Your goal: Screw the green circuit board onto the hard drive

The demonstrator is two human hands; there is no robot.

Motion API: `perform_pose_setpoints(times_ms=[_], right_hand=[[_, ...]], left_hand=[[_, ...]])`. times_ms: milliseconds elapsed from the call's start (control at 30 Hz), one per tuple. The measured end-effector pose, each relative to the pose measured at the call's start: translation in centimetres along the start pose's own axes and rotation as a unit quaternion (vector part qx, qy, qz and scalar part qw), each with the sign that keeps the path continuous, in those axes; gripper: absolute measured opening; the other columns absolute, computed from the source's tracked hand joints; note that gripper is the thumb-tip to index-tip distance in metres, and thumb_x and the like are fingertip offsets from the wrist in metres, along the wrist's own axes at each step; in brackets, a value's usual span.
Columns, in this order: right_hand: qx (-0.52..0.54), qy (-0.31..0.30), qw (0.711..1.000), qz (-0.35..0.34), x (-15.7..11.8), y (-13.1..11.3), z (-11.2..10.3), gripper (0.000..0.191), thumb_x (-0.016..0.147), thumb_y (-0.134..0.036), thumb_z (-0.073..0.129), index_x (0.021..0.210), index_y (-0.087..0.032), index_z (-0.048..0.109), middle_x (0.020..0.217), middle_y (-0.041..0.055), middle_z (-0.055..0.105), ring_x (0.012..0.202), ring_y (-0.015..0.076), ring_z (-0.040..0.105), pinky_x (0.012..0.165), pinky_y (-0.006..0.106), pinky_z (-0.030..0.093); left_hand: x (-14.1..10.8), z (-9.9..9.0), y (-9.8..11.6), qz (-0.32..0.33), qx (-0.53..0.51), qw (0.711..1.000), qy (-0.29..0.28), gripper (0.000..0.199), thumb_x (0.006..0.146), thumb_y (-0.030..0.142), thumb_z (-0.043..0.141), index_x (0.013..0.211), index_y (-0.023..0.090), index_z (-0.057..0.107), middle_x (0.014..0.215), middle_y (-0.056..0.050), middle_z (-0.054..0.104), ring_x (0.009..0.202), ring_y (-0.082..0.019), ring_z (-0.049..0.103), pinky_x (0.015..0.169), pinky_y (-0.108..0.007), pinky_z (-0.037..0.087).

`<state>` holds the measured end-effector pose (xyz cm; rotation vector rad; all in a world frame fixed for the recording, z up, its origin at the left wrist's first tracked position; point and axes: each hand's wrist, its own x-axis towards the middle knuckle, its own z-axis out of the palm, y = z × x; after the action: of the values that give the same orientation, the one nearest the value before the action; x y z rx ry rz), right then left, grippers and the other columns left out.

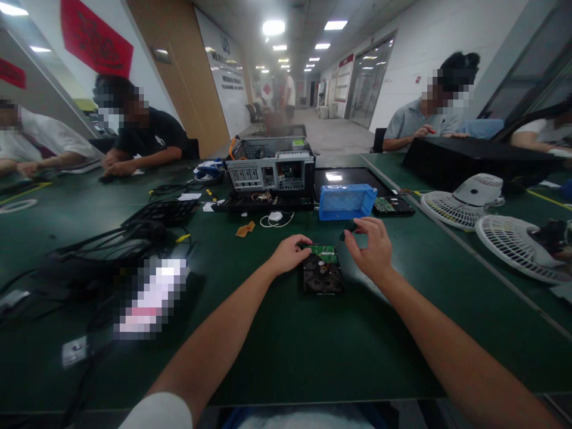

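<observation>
Has a hard drive (322, 275) lying flat on the green surface (277, 357), straight ahead at twelve o'clock from the body, between the two forearms. Shows a mostly black, roughly rectangular face, with a green circuit board (322, 252) across the far part and a small pale spot near the middle.

Grips the far-left corner, at about eleven o'clock on the drive, with the left hand (290, 254), thumb and fingertips drawn close together there. Holds a small dark screwdriver (347, 231) in the right hand (372, 247), pinched narrowly between thumb and fingers, with the thin shaft slanting down toward the drive's far-right corner, at about one o'clock. Cannot tell about contact at the tip.

Counting from the drive, meets an opened computer case (270, 174) at eleven o'clock, a blue bin (346, 204) toward one, a second drive (393, 206) between one and two, and a white fan (467, 199) at two. Finds a scrap of tan material (245, 229) at ten and dark cables (89, 256) around nine. Has a broad stretch of plain green at six o'clock, reaching to the near edge, and more room at four and eight, beneath the forearms.
</observation>
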<state>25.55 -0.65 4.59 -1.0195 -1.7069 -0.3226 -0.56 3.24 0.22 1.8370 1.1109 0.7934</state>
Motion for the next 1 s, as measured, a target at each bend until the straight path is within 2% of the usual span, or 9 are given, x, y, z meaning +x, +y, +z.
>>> perform_pose_setpoints(times_ms=[267,667,900,1000], right_hand=[[0.028,-0.012,0.999,-0.011,-0.01,-0.02,0.1,0.041,0.093,-0.027,0.065,0.131,-0.025,0.049,0.135,0.0142,0.061,0.112,0.0272,0.066,0.081,0.045,0.065],[0.003,-0.007,1.0,0.001,0.45,-0.41,-0.43,0.035,0.091,-0.027,0.066,0.124,-0.023,0.057,0.117,0.0112,0.063,0.086,0.021,0.068,0.075,0.04,0.064],[0.025,-0.025,0.999,0.02,0.07,-0.59,-0.19,0.04,0.094,-0.028,0.062,0.132,-0.023,0.052,0.13,0.013,0.063,0.095,0.0224,0.07,0.076,0.038,0.064],[0.001,-0.032,0.999,0.039,-0.16,-0.65,-0.1,0.039,0.095,-0.032,0.062,0.131,-0.023,0.052,0.115,0.0095,0.068,0.082,0.0203,0.07,0.079,0.04,0.063]], left_hand=[[0.06,-0.03,0.07,-0.013,-0.001,1.0,-0.01,0.035,0.089,0.035,0.067,0.12,0.019,0.067,0.071,0.002,0.064,0.06,-0.014,0.06,0.054,-0.023,0.043],[0.08,0.02,-0.11,0.0,0.008,1.0,0.002,0.034,0.088,0.035,0.068,0.118,0.02,0.068,0.073,0.002,0.064,0.061,-0.014,0.058,0.055,-0.024,0.042],[0.01,-0.02,0.15,-0.013,0.009,1.0,-0.004,0.034,0.089,0.035,0.067,0.119,0.02,0.067,0.074,0.001,0.064,0.061,-0.013,0.058,0.054,-0.023,0.042],[-0.06,-0.07,0.28,-0.014,0.008,1.0,-0.007,0.033,0.089,0.035,0.067,0.119,0.02,0.067,0.078,0.001,0.065,0.061,-0.013,0.057,0.054,-0.023,0.042]])
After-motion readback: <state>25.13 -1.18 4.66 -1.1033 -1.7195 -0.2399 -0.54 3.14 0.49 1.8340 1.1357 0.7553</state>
